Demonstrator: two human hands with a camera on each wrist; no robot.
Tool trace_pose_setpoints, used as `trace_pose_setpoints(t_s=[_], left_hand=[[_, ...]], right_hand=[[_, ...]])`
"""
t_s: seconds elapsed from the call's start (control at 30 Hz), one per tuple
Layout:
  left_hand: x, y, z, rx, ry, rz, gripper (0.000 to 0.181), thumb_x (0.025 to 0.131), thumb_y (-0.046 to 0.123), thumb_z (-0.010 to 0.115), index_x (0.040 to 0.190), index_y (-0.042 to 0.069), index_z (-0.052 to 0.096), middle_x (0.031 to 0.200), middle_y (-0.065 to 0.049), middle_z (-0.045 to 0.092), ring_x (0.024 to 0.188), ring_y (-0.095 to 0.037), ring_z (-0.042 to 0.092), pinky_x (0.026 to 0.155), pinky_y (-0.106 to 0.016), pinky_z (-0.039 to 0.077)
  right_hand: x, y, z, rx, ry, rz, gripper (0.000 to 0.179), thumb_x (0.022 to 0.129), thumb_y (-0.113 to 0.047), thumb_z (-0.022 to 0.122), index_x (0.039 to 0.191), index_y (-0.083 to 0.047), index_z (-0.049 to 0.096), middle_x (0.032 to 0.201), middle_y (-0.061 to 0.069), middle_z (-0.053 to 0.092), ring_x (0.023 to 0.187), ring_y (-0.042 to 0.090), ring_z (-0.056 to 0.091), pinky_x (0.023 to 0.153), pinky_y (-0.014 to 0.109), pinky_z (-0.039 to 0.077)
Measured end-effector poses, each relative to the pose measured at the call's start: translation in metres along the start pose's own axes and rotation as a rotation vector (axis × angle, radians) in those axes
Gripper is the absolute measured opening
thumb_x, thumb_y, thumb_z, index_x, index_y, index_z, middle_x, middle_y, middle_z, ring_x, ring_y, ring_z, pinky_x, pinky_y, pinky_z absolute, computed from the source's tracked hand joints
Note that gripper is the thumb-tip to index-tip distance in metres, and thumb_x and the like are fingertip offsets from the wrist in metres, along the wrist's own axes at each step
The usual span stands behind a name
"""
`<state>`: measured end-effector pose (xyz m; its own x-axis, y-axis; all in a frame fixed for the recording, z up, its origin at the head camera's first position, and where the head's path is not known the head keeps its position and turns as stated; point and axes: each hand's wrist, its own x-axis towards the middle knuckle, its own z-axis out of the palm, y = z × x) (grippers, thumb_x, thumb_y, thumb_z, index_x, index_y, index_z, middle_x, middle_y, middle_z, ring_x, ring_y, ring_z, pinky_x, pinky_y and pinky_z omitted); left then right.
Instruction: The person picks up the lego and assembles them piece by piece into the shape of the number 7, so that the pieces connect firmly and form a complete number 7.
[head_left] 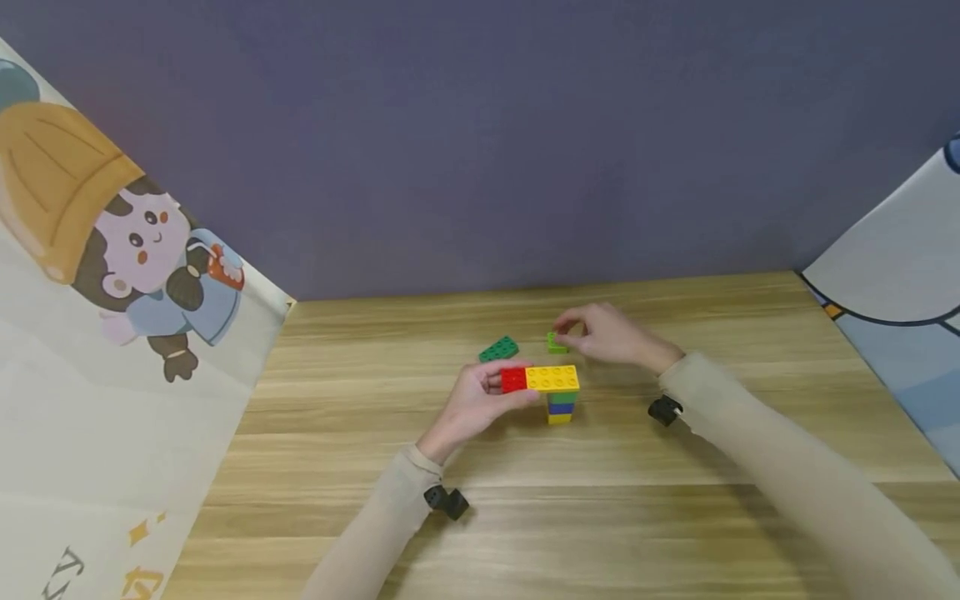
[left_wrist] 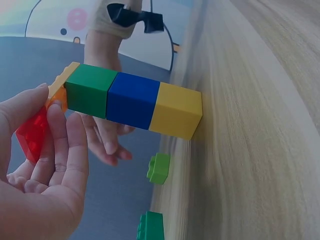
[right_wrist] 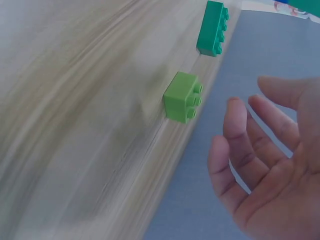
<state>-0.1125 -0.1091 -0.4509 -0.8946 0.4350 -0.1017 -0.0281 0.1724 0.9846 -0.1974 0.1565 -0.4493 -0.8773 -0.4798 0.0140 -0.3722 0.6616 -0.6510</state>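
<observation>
A small tower of toy bricks stands upright on the table, with a yellow brick (left_wrist: pixel 178 111) at the bottom, then a blue brick (left_wrist: pixel 133 100) and a green brick (left_wrist: pixel 92 90). Across its top lies a long yellow brick (head_left: pixel 552 378), and a red brick (head_left: pixel 513 380) sits at its left end. My left hand (head_left: pixel 480 402) grips this red end between thumb and fingers, partly covering it. Just above a lime green brick (right_wrist: pixel 181 97), my right hand (right_wrist: pixel 270 155) hovers with loosely bent fingers and holds nothing. The lime brick rests on the table, studs up.
Left of the lime brick lies a dark green brick (right_wrist: pixel 212 29), which narrows toward one end in the head view. The wooden table (head_left: pixel 600 517) meets a dark blue-grey panel (head_left: pixel 525 150) behind the bricks. A printed cartoon panel (head_left: pixel 82 350) stands at the left.
</observation>
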Motion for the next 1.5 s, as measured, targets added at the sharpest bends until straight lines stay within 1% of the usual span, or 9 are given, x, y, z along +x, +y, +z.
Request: trace_pose_setpoints(t_s=[0.23, 0.3, 0.43, 0.57, 0.77, 0.9, 1.13, 1.37, 1.5], left_hand=[[0.0, 0.001, 0.0, 0.006, 0.002, 0.001, 0.045, 0.095, 0.013, 0.082, 0.138, 0.006, 0.07, 0.125, -0.016, 0.078, 0.099, -0.014, 0.076, 0.088, -0.026, 0.063], [0.0, 0.001, 0.0, 0.006, -0.001, 0.01, 0.044, 0.095, 0.012, 0.082, 0.137, 0.005, 0.07, 0.124, -0.016, 0.078, 0.099, -0.014, 0.076, 0.089, -0.027, 0.063], [0.0, 0.001, 0.0, -0.001, -0.013, 0.018, 0.044, 0.095, 0.013, 0.081, 0.137, 0.005, 0.07, 0.125, -0.016, 0.078, 0.101, -0.014, 0.076, 0.09, -0.027, 0.063], [-0.001, 0.0, 0.001, -0.013, -0.001, 0.0, 0.046, 0.094, 0.014, 0.083, 0.138, 0.007, 0.07, 0.124, -0.016, 0.078, 0.1, -0.014, 0.076, 0.089, -0.027, 0.063], [-0.002, 0.0, 0.0, -0.006, 0.004, 0.005, 0.046, 0.094, 0.016, 0.083, 0.137, 0.008, 0.07, 0.125, -0.014, 0.078, 0.1, -0.014, 0.076, 0.088, -0.027, 0.063], [-0.002, -0.001, 0.001, -0.008, -0.007, 0.017, 0.044, 0.094, 0.016, 0.083, 0.136, 0.008, 0.071, 0.126, -0.014, 0.078, 0.1, -0.014, 0.076, 0.089, -0.027, 0.063], [-0.001, 0.0, 0.001, -0.01, -0.005, 0.015, 0.044, 0.094, 0.015, 0.083, 0.135, 0.008, 0.071, 0.122, -0.015, 0.079, 0.097, -0.013, 0.076, 0.087, -0.026, 0.063], [-0.001, 0.0, 0.001, -0.005, -0.008, 0.009, 0.044, 0.094, 0.013, 0.083, 0.136, 0.006, 0.071, 0.122, -0.016, 0.079, 0.096, -0.011, 0.075, 0.085, -0.023, 0.062], [-0.002, 0.0, 0.001, -0.009, -0.009, 0.01, 0.043, 0.094, 0.013, 0.082, 0.135, 0.006, 0.071, 0.122, -0.016, 0.079, 0.096, -0.01, 0.075, 0.085, -0.023, 0.062]], right_hand=[[0.016, -0.012, 0.009, -0.027, -0.041, -0.057, 0.034, 0.102, -0.021, 0.073, 0.132, -0.005, 0.073, 0.126, 0.013, 0.077, 0.086, 0.02, 0.071, 0.075, 0.035, 0.06], [0.019, -0.013, 0.011, -0.032, -0.053, -0.063, 0.036, 0.103, -0.02, 0.072, 0.134, -0.004, 0.072, 0.129, 0.014, 0.076, 0.084, 0.019, 0.071, 0.077, 0.035, 0.06], [0.026, -0.015, 0.015, -0.037, -0.084, -0.043, 0.04, 0.103, -0.021, 0.072, 0.138, -0.003, 0.069, 0.135, 0.015, 0.073, 0.063, 0.013, 0.059, 0.064, 0.031, 0.054], [0.031, -0.015, 0.017, -0.035, -0.086, -0.046, 0.041, 0.103, -0.021, 0.072, 0.14, -0.003, 0.068, 0.137, 0.016, 0.072, 0.055, 0.012, 0.051, 0.058, 0.028, 0.049], [0.04, -0.016, 0.02, 0.013, -0.087, -0.053, 0.042, 0.102, -0.017, 0.073, 0.141, -0.002, 0.066, 0.127, 0.019, 0.075, 0.056, 0.027, 0.064, 0.052, 0.027, 0.05], [0.042, -0.014, 0.023, 0.032, -0.111, -0.039, 0.044, 0.103, -0.016, 0.072, 0.144, -0.003, 0.064, 0.135, 0.021, 0.072, 0.061, 0.033, 0.069, 0.053, 0.028, 0.053], [0.046, -0.017, 0.03, 0.026, -0.136, -0.043, 0.048, 0.102, -0.018, 0.073, 0.147, -0.005, 0.061, 0.138, 0.018, 0.071, 0.06, 0.018, 0.061, 0.063, 0.027, 0.055], [0.049, -0.018, 0.04, 0.057, -0.147, -0.056, 0.049, 0.102, -0.017, 0.073, 0.148, -0.003, 0.061, 0.139, 0.017, 0.071, 0.052, 0.011, 0.052, 0.053, 0.023, 0.048], [0.053, -0.018, 0.047, 0.033, -0.153, -0.072, 0.051, 0.101, -0.018, 0.072, 0.149, -0.003, 0.06, 0.147, 0.017, 0.066, 0.052, 0.008, 0.045, 0.057, 0.024, 0.047]])
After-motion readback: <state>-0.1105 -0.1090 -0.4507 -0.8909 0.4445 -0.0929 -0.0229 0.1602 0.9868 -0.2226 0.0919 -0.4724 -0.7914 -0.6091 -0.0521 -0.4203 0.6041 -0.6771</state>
